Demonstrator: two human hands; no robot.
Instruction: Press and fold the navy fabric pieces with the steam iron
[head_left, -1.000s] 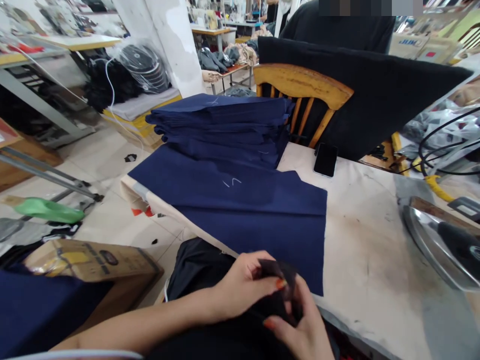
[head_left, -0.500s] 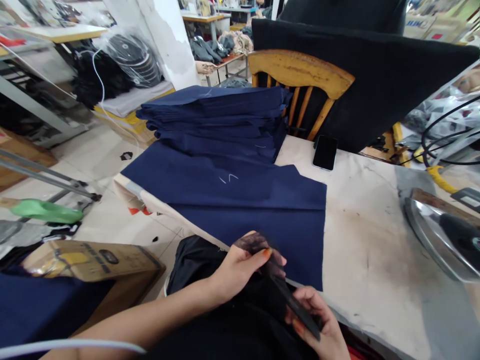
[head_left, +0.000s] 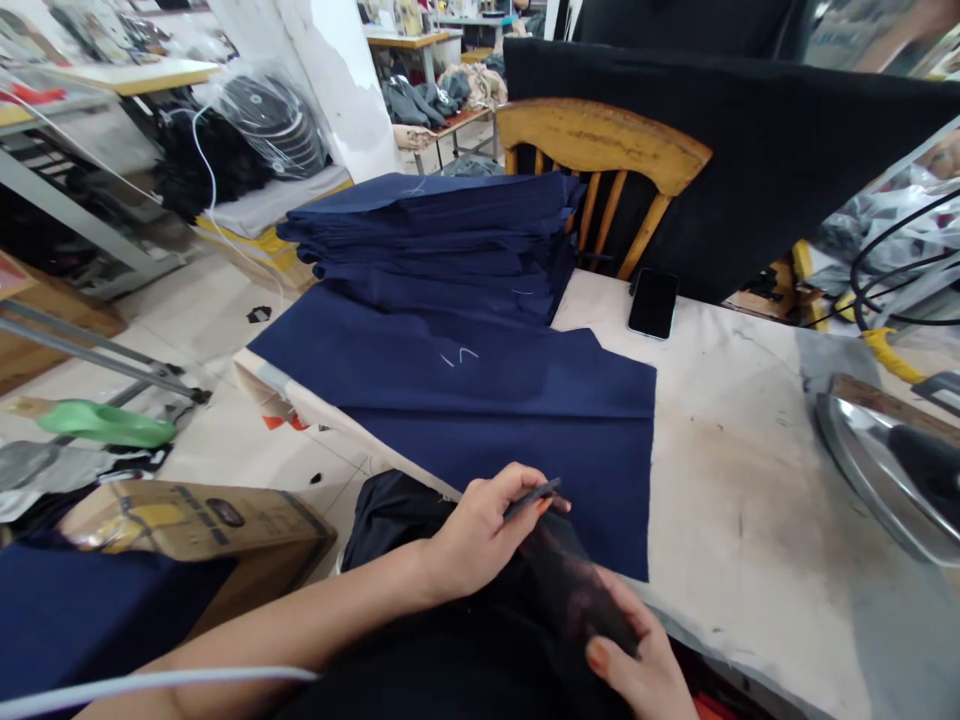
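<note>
A thin, see-through black fabric strip (head_left: 564, 580) stretches between my two hands over my lap, at the table's near edge. My left hand (head_left: 486, 528) pinches its upper end between thumb and fingers, and a narrow dark edge sticks up there. Lower right, my right hand (head_left: 643, 645) grips the other end, its thumb on top and fingers partly visible through the cloth. Just beyond them lies a navy fabric panel (head_left: 525, 375) with white chalk marks and a crosswise fold line. Behind it rises a folded stack of navy fabric (head_left: 442, 230).
A clothes iron (head_left: 885, 480) stands at the right on the pale, stained table cover (head_left: 739, 480). A phone (head_left: 653, 304) lies near a wooden chair (head_left: 604, 140) at the back. Cardboard boxes (head_left: 187, 520) stand on the floor at left. A white cord crosses the lower left.
The black strip has turned from edge-on to showing its flat, see-through face. My left fingers have closed over its upper end, and my right thumb now lies on top of it.
</note>
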